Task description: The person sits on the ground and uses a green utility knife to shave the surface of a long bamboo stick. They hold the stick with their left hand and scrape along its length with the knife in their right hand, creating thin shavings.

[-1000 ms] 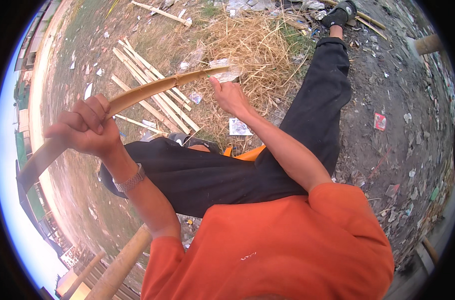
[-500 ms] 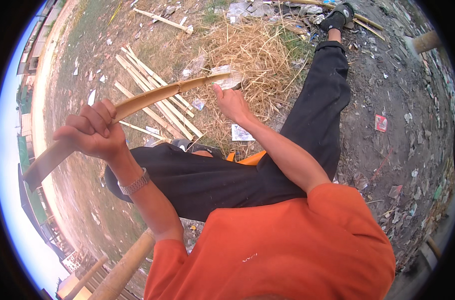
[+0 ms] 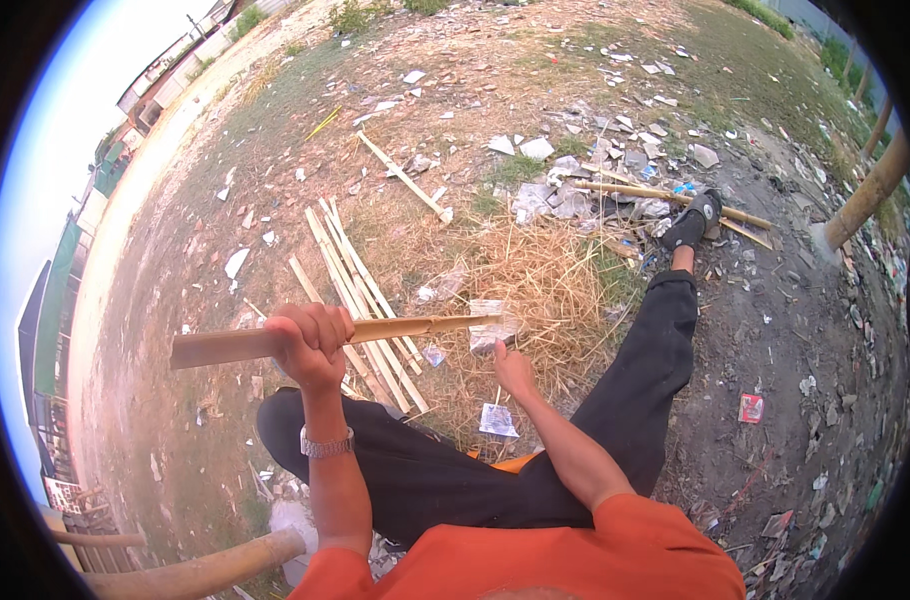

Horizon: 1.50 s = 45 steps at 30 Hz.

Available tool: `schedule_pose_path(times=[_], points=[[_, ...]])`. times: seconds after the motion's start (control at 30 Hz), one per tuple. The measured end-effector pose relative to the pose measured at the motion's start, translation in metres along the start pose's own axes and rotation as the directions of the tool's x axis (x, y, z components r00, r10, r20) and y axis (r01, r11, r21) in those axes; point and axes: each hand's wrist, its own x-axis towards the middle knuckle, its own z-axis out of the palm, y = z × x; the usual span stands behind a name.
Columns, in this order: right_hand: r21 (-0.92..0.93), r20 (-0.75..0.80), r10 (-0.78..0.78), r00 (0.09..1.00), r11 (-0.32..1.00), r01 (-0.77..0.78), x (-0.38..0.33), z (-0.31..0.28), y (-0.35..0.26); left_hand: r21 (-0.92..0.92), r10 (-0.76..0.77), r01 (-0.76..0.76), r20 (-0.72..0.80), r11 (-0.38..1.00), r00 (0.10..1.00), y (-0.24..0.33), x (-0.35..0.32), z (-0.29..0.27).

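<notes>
My left hand [image 3: 313, 345] is wrapped round a split bamboo strip [image 3: 395, 327], held out level in front of me. One end sticks out to the left past the fist. The other end reaches over a pale block [image 3: 487, 338] lying at the straw; whether it touches the block I cannot tell. Just below that end is my right hand [image 3: 516, 373], thumb stretched up toward the block and the other fingers curled. What those fingers hold, if anything, is hidden.
Several split bamboo strips [image 3: 360, 300] lie on the ground beyond my left hand. Dry straw [image 3: 555, 280] is heaped between them and my outstretched leg [image 3: 640, 370]. Broken tiles and litter surround a bamboo pole [image 3: 635, 190] near my foot. Thick posts [image 3: 205, 565] stand at both sides.
My view has tilted up, showing more ground ahead. The bamboo strip has gone from slanting up to the right to nearly level, still in my left hand. My right hand stays near its far end.
</notes>
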Motion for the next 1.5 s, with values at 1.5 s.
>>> schedule_pose_path(times=[1.5], points=[[0.049, 0.052, 0.172, 0.984, 0.983, -0.175, 0.021, 0.011, 0.016, 0.012, -0.087, 0.087, -0.040, 0.996, 0.995, 0.004, -0.005, -0.020]])
